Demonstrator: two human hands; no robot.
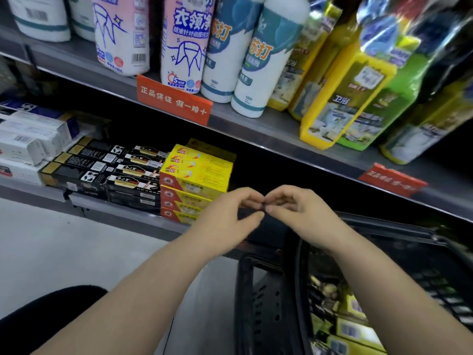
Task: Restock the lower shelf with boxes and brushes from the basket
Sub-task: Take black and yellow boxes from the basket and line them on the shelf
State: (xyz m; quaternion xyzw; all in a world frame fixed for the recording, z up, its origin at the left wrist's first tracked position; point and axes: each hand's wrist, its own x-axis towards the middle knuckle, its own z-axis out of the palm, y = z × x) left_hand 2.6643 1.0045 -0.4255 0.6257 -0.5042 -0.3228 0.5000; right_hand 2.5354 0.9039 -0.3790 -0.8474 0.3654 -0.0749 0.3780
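Lower shelf (122, 216), yellow boxes (197, 172) just left of the left hand's (227, 219) fingers (249, 196).

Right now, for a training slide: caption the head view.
Left hand and right hand pinch a small dark item near the basket, beside stacked yellow boxes.

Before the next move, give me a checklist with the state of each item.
1. Hands free: cannot tell. Left hand and right hand meet at the fingertips over something dark.
2. Basket within reach: ok. Basket sits just below the hands.
3. Boxes left in basket: ok. Yellow boxes show inside.
4. Brushes in basket: cannot tell, too blurred.
5. Room on lower shelf: ok. There is a dark gap right of the yellow stack.
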